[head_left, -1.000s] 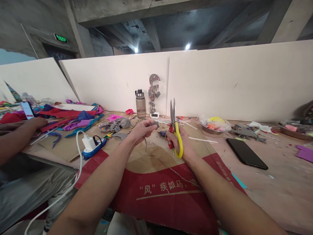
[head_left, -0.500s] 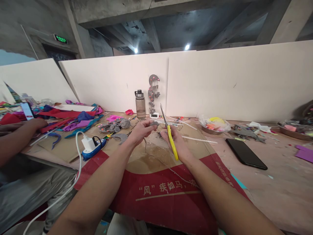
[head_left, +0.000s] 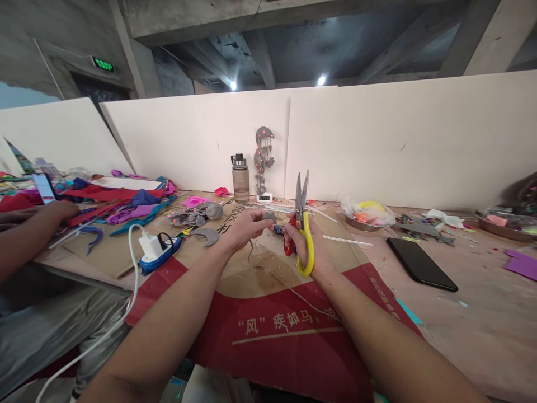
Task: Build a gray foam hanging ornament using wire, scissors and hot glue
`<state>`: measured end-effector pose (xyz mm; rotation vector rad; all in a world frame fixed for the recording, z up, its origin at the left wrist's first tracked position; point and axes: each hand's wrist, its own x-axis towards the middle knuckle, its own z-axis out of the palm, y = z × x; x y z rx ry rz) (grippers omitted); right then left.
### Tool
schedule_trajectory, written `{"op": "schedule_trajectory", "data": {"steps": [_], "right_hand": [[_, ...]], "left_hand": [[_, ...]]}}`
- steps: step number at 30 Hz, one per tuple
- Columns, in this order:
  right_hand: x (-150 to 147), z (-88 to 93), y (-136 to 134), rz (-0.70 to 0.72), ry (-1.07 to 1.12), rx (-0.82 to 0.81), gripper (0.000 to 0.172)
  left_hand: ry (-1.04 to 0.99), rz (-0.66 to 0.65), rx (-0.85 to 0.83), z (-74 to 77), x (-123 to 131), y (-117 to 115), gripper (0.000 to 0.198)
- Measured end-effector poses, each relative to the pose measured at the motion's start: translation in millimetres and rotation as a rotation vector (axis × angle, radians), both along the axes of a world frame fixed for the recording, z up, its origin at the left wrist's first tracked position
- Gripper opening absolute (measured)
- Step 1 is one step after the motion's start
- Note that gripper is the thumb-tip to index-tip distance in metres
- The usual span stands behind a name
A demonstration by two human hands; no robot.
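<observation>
Two bare hands over a sheet of printed cardboard (head_left: 293,358), which lies on the surface (head_left: 486,330).

Left hand (head_left: 243,229): thumb and fingers together, clamped on a small gray felt piece (head_left: 269,216). The piece sits at the fingertips, poking out toward the right hand; its outline is too small to make out. A thin gray cord (head_left: 268,270) hangs just below these fingers, then runs right across the cardboard toward the right forearm.

Right hand (head_left: 312,246): fingers curled around the handles of a pair of scissors (head_left: 300,215), one loop red, one yellow. Blades point up, tips slightly apart, clear of the felt. A dark bluish bundle (head_left: 278,230) shows just left of the right fingers; whether they touch it, cannot tell.

Near the left wrist: gray felt crescent (head_left: 207,237), flat on the cardboard. Behind it, a ball of gray yarn (head_left: 215,211).

Farther back: water bottle (head_left: 241,182), upright, and just beside it a small white digital clock (head_left: 264,197). Black smartphone (head_left: 420,263) lies flat, well right of the scissors.
</observation>
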<state>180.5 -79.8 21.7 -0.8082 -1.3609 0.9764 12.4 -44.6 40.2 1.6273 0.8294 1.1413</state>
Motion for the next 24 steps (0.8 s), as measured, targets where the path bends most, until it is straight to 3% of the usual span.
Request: {"op": "schedule_trajectory", "data": {"steps": [7,16,24], "right_hand": [[4.3,-1.2,7.2,-0.161,-0.159,0.126,0.04],[3.5,-3.8,2.0,-0.01,-0.534,0.168,0.034],[4.8,0.5,-2.9,-0.241,-0.751,0.289,0.038]], "left_hand": [[0.032,-0.044,-0.006,-0.9,1.6,-1.4,0.032],[-0.136,-0.06,0.028,4.6,-4.3,-1.5,0.027],[-0.288,0.008,0.004,6.3,-7.3,-0.1,0.029]]}}
